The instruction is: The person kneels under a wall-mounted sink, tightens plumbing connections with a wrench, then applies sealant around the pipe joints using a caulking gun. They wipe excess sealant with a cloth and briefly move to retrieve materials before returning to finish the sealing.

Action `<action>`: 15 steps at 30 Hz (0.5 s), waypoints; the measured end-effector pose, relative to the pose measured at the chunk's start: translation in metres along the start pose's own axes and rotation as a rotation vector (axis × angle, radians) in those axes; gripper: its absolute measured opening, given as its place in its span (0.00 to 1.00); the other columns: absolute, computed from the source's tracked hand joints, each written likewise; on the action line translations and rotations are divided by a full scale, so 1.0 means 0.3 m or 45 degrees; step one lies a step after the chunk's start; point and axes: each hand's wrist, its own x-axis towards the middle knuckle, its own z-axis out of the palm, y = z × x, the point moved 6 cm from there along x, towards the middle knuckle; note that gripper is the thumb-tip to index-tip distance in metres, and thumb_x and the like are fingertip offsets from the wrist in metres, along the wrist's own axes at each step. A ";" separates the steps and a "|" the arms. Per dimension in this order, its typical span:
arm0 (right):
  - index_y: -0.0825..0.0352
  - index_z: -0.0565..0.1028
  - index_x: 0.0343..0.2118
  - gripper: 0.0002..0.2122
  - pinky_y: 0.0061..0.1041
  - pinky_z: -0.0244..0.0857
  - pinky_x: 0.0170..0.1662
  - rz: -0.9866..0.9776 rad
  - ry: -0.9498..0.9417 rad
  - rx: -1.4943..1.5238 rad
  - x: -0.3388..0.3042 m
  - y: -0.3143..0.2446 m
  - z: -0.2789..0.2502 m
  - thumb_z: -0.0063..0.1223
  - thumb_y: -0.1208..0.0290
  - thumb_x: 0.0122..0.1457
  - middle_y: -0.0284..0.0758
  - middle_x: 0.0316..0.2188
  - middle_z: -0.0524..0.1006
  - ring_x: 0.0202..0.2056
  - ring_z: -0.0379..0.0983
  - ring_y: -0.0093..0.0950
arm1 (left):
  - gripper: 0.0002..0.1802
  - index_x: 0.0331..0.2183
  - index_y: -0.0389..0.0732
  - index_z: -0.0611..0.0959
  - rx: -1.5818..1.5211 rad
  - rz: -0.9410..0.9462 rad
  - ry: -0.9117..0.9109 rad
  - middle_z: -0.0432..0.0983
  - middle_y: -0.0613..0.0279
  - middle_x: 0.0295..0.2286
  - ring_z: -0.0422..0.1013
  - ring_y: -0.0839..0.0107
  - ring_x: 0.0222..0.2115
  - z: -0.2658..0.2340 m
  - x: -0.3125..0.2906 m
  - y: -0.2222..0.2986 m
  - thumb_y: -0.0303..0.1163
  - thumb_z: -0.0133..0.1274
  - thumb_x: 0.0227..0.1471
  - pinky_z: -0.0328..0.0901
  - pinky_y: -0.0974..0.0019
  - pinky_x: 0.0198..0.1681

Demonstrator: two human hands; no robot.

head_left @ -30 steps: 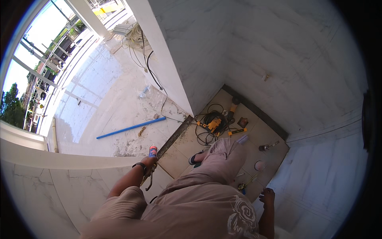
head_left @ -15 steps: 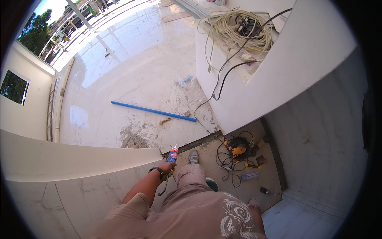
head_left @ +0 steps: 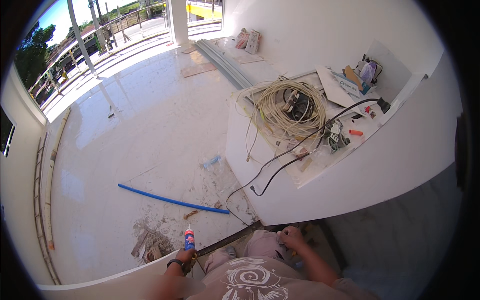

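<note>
My left hand (head_left: 187,255), with a dark band on its wrist, is closed around a caulking gun. The gun's red, white and blue sealant tube (head_left: 189,239) points away from me, its pale nozzle upward in the picture. Most of the gun's handle is hidden by the hand. Over my right thigh, my right hand (head_left: 290,236) has its fingers curled in. Whether anything is inside them cannot be made out. Beyond the left hand, a blue pipe (head_left: 172,200) lies on the pale tiled floor (head_left: 145,150).
On the white counter (head_left: 280,200) to the right lie a coil of cream cable (head_left: 320,107), a black cord (head_left: 350,106) and an orange-red cylinder (head_left: 355,132). Rubble (head_left: 155,245) lies beyond the low wall. Grey metal profiles (head_left: 220,62) and bags (head_left: 248,41) are farther off.
My view has lifted and turned right, bringing the countertop into sight. Both legs have moved forward toward the doorway. My right hand has come up from low at my side to the thigh.
</note>
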 end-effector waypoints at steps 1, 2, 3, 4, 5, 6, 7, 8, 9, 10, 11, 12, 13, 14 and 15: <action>0.72 0.83 0.39 0.18 0.35 0.74 0.42 -0.080 0.018 0.048 0.056 -0.068 -0.005 0.63 0.60 0.56 0.44 0.34 0.83 0.34 0.81 0.37 | 0.17 0.35 0.37 0.80 -0.143 -0.036 -0.060 0.76 0.58 0.23 0.74 0.63 0.20 -0.016 0.007 0.008 0.43 0.59 0.56 0.71 0.57 0.22; 0.72 0.83 0.42 0.19 0.36 0.75 0.43 -0.088 0.017 0.092 0.095 -0.117 -0.007 0.62 0.59 0.56 0.44 0.35 0.83 0.35 0.82 0.38 | 0.18 0.36 0.37 0.80 -0.255 -0.055 -0.103 0.76 0.58 0.23 0.75 0.62 0.21 -0.040 -0.002 0.010 0.44 0.58 0.57 0.71 0.56 0.22; 0.70 0.82 0.45 0.19 0.37 0.73 0.47 -0.142 -0.052 0.097 0.127 -0.169 -0.002 0.61 0.60 0.57 0.46 0.38 0.83 0.39 0.81 0.41 | 0.19 0.36 0.38 0.80 -0.334 -0.125 -0.130 0.76 0.58 0.24 0.75 0.61 0.22 -0.064 0.001 0.024 0.46 0.58 0.57 0.72 0.55 0.23; 0.69 0.81 0.48 0.20 0.38 0.72 0.51 -0.119 -0.140 0.100 0.172 -0.205 0.003 0.59 0.61 0.57 0.47 0.40 0.83 0.43 0.80 0.43 | 0.19 0.36 0.38 0.80 -0.502 -0.120 -0.162 0.76 0.57 0.25 0.75 0.61 0.22 -0.087 0.001 0.054 0.46 0.57 0.57 0.72 0.56 0.23; 0.67 0.81 0.52 0.21 0.40 0.71 0.55 -0.040 -0.250 0.139 0.210 -0.229 0.015 0.58 0.62 0.58 0.48 0.43 0.82 0.47 0.79 0.46 | 0.20 0.36 0.38 0.80 -0.632 -0.168 -0.177 0.77 0.57 0.25 0.75 0.61 0.22 -0.118 -0.014 0.062 0.47 0.57 0.57 0.72 0.56 0.23; 0.68 0.80 0.52 0.21 0.40 0.71 0.55 -0.090 -0.290 0.071 0.248 -0.267 0.021 0.57 0.62 0.58 0.48 0.44 0.82 0.48 0.79 0.46 | 0.20 0.36 0.38 0.80 -0.751 -0.229 -0.174 0.77 0.56 0.26 0.76 0.60 0.22 -0.148 -0.027 0.072 0.48 0.56 0.58 0.72 0.56 0.23; 0.68 0.79 0.53 0.22 0.40 0.71 0.55 -0.093 -0.355 0.034 0.293 -0.298 0.033 0.57 0.62 0.58 0.49 0.45 0.82 0.48 0.79 0.46 | 0.19 0.36 0.38 0.80 -0.793 -0.226 -0.160 0.77 0.55 0.25 0.76 0.60 0.21 -0.182 -0.033 0.095 0.47 0.55 0.58 0.73 0.55 0.23; 0.68 0.79 0.54 0.22 0.40 0.71 0.55 -0.112 -0.426 0.003 0.342 -0.329 0.048 0.57 0.62 0.59 0.49 0.46 0.82 0.49 0.79 0.46 | 0.19 0.36 0.37 0.80 -0.829 -0.230 -0.127 0.78 0.54 0.25 0.76 0.59 0.20 -0.219 -0.040 0.116 0.45 0.54 0.59 0.74 0.55 0.23; 0.68 0.79 0.53 0.22 0.41 0.71 0.55 -0.102 -0.451 -0.008 0.395 -0.355 0.062 0.57 0.62 0.59 0.50 0.47 0.82 0.49 0.79 0.46 | 0.18 0.36 0.36 0.80 -0.851 -0.245 -0.071 0.78 0.52 0.24 0.76 0.58 0.20 -0.255 -0.046 0.133 0.44 0.53 0.59 0.74 0.54 0.23; 0.68 0.79 0.53 0.22 0.41 0.71 0.55 -0.108 -0.479 -0.011 0.455 -0.382 0.083 0.57 0.61 0.59 0.50 0.47 0.82 0.50 0.78 0.46 | 0.19 0.36 0.36 0.80 -0.787 -0.221 -0.028 0.78 0.52 0.24 0.76 0.58 0.20 -0.290 -0.050 0.154 0.44 0.53 0.59 0.74 0.55 0.23; 0.68 0.79 0.53 0.22 0.41 0.71 0.55 -0.115 -0.510 -0.013 0.514 -0.409 0.105 0.57 0.61 0.59 0.50 0.47 0.81 0.50 0.78 0.46 | 0.19 0.36 0.36 0.80 -0.707 -0.208 0.036 0.78 0.52 0.24 0.76 0.58 0.20 -0.329 -0.056 0.172 0.45 0.53 0.59 0.74 0.55 0.23; 0.69 0.78 0.53 0.22 0.39 0.71 0.53 -0.148 -0.483 -0.034 0.574 -0.443 0.118 0.58 0.60 0.59 0.49 0.45 0.82 0.48 0.79 0.45 | 0.19 0.36 0.36 0.80 -0.587 -0.187 0.114 0.78 0.52 0.24 0.77 0.58 0.21 -0.373 -0.061 0.194 0.45 0.54 0.59 0.74 0.55 0.23; 0.70 0.78 0.53 0.23 0.38 0.72 0.52 -0.180 -0.454 -0.052 0.635 -0.479 0.128 0.59 0.60 0.58 0.49 0.43 0.83 0.47 0.80 0.44 | 0.20 0.36 0.36 0.80 -0.563 -0.201 0.137 0.78 0.52 0.24 0.76 0.58 0.20 -0.404 -0.070 0.210 0.46 0.54 0.59 0.74 0.55 0.23; 0.70 0.78 0.53 0.24 0.36 0.72 0.51 -0.176 -0.441 -0.110 0.683 -0.510 0.140 0.60 0.60 0.58 0.48 0.42 0.83 0.45 0.80 0.43 | 0.20 0.35 0.36 0.80 -0.424 -0.183 0.168 0.78 0.53 0.24 0.76 0.59 0.20 -0.439 -0.082 0.228 0.46 0.54 0.59 0.73 0.56 0.23; 0.70 0.78 0.54 0.24 0.36 0.72 0.51 -0.203 -0.438 -0.050 0.730 -0.548 0.146 0.60 0.60 0.58 0.48 0.41 0.83 0.45 0.80 0.43 | 0.20 0.35 0.37 0.80 -0.497 -0.241 0.153 0.78 0.53 0.23 0.76 0.59 0.20 -0.460 -0.096 0.230 0.47 0.54 0.59 0.73 0.56 0.22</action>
